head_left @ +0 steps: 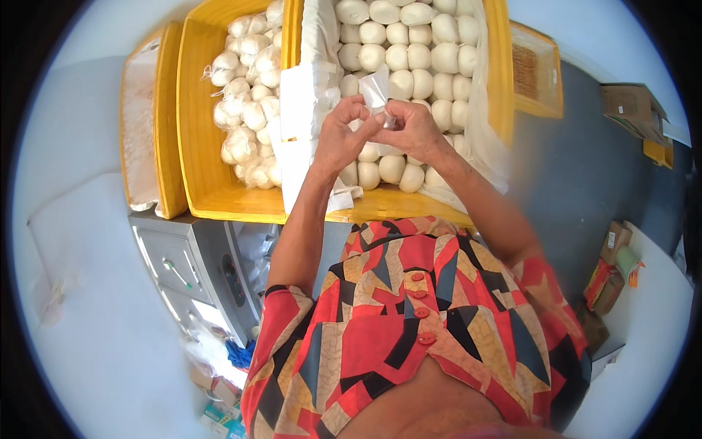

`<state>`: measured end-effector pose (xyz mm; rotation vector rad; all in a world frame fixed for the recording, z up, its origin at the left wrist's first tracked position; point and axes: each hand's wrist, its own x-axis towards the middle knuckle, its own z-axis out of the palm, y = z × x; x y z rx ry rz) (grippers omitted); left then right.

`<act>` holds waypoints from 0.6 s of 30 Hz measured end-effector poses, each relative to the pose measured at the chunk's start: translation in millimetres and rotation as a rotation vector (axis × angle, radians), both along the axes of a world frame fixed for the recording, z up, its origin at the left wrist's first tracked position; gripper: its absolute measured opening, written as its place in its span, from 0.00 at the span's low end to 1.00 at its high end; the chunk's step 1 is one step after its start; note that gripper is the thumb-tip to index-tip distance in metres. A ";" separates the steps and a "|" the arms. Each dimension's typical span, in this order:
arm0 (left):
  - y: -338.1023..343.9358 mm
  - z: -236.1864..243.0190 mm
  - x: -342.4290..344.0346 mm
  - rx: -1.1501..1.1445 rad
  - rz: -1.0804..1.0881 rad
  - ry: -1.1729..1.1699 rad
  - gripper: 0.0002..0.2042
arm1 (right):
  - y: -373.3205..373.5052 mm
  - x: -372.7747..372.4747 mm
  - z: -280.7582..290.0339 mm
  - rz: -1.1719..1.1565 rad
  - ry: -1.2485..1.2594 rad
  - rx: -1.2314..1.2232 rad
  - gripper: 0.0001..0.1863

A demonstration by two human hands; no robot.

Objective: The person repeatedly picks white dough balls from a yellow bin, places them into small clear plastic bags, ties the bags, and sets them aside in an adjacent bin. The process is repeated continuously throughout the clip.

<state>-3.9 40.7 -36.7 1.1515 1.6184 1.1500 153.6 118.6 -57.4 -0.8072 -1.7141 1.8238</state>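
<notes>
While fingers (403, 117) pinch film (374, 88) | lined crate (500, 80): balls (396, 57) | tub (201, 135): bagged balls (239, 145)

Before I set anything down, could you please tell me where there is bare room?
The yellow bin with bagged white balls has a bare strip along their left side. Grey floor shows between the cloth-lined yellow bin and the cardboard box. The cloth-lined yellow bin is crowded with white balls.
</notes>
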 end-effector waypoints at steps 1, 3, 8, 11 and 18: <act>0.6 -3.4 -2.1 0.007 0.023 0.003 0.10 | 1.5 4.1 3.7 0.014 -0.047 0.046 0.13; 1.3 -5.2 -5.4 0.016 0.071 0.011 0.09 | 9.1 12.6 -5.2 -0.264 0.103 -0.164 0.10; -9.9 -30.5 -33.0 -0.144 0.161 -0.019 0.06 | 65.5 48.8 -30.7 -0.638 0.783 -1.002 0.08; -4.5 -37.9 -25.8 0.025 0.326 0.351 0.09 | 59.5 43.6 -5.4 -0.711 0.560 -0.703 0.09; 38.6 7.3 37.6 0.303 -0.051 0.657 0.17 | 1.0 1.2 5.2 -0.357 0.214 -0.103 0.10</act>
